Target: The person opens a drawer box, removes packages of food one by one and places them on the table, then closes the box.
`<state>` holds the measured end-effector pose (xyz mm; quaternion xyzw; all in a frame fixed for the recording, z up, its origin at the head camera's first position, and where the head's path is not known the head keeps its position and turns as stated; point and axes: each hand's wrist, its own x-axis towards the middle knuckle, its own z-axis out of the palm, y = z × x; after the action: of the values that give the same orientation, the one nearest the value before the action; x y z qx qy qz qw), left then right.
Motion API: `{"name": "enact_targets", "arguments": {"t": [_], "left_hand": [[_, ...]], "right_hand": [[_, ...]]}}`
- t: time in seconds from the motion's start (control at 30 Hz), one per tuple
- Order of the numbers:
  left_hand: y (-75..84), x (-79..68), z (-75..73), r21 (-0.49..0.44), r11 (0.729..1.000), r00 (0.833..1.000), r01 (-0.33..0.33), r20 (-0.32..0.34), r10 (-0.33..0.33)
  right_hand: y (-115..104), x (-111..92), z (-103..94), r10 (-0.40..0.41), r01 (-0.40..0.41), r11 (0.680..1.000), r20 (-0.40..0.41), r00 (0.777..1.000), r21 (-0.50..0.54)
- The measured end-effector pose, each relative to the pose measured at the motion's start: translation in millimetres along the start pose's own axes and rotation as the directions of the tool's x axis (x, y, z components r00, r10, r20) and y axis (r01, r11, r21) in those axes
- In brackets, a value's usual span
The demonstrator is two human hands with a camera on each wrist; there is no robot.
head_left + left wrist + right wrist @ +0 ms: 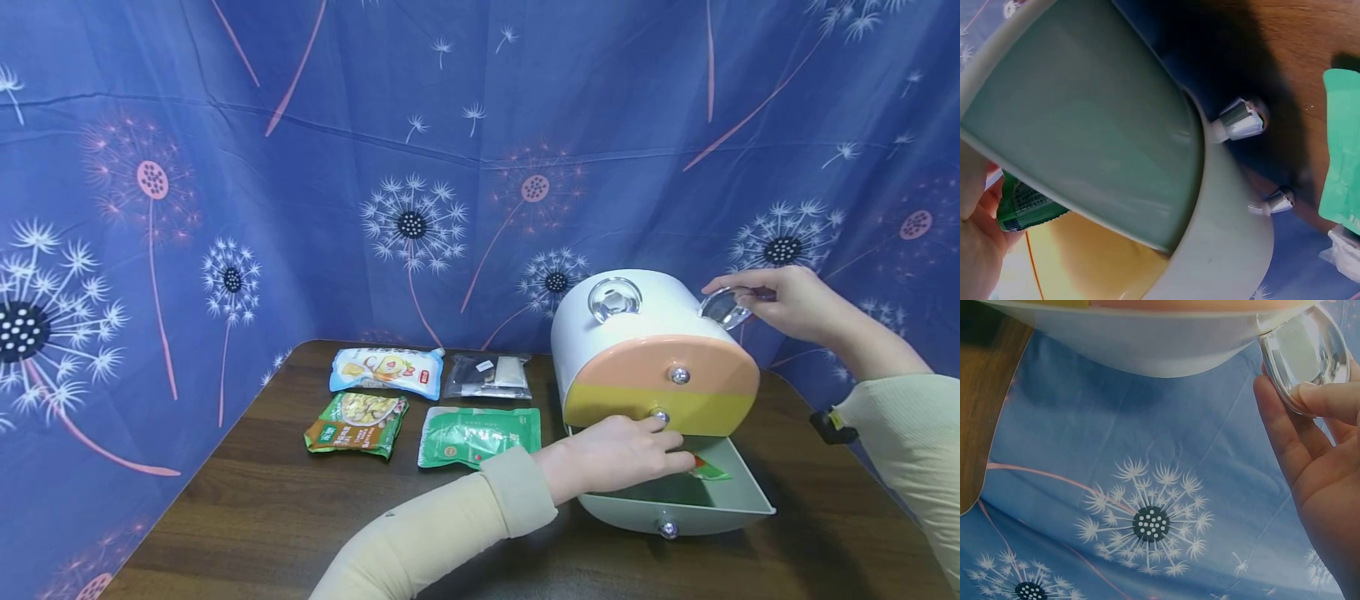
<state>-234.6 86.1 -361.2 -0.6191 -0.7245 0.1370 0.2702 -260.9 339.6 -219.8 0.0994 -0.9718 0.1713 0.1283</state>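
Observation:
A rounded white storage box [637, 321] with three stacked drawers in orange, yellow and pale green stands at the right of the table. Its bottom green drawer [720, 500] is pulled out. Over that drawer, my left hand [611, 454] holds a small green packet [708, 469], which shows past the fingertips. In the left wrist view, this packet [1029, 203] is between my fingers beside the drawer's rim. My right hand [795, 304] pinches a shiny round silver disc [723, 308] at the box's upper right; thumb and fingers grip its rim in the right wrist view.
Left of the box lie a blue-and-white packet [386, 371], a clear bag [487, 377], a green-brown food packet [358, 423] and a green pouch [480, 435]. Another silver disc [615, 300] is on the box's upper left. A blue dandelion-print cloth [315, 208] hangs behind.

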Motion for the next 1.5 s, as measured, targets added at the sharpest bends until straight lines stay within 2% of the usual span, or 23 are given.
{"name": "enact_targets", "arguments": {"t": [0.43, 0.9, 1.13, 1.3, 1.4, 1.5], "left_hand": [[-2.2, -6.8, -21.1, 0.026, 0.999, 0.995, 0.027, -0.094, -0.024], [-6.1, -16.4, -45.4, 0.045, 0.998, 0.991, 0.047, -0.131, -0.04], [-8.6, -26.4, -58.5, -0.003, 0.998, 0.987, 0.055, -0.15, -0.055], [-11.9, -36.5, -64.1, -0.003, 0.996, 0.969, 0.084, -0.233, -0.082], [-15.6, -43.2, -65.9, 0.002, 0.995, 0.946, 0.101, -0.309, -0.095], [-19.1, -49.3, -68.8, 0.018, 0.994, 0.929, 0.111, -0.356, -0.097]], "right_hand": [[1.9, 0.0, 1.7, -0.02, 0.02, 1.0, -0.022, 1.0, -0.001], [2.1, -0.4, 0.4, 0.01, -0.01, 1.0, -0.009, 1.0, -0.004], [2.0, -0.2, 0.8, -0.004, 0.004, 1.0, -0.013, 1.0, -0.001], [1.7, -0.2, 0.7, -0.005, 0.005, 1.0, -0.01, 1.0, 0.006], [1.6, 0.1, 0.8, -0.003, 0.003, 1.0, -0.011, 1.0, 0.004], [1.3, 0.4, 0.5, 0.0, 0.0, 1.0, -0.009, 1.0, 0.001]]}}
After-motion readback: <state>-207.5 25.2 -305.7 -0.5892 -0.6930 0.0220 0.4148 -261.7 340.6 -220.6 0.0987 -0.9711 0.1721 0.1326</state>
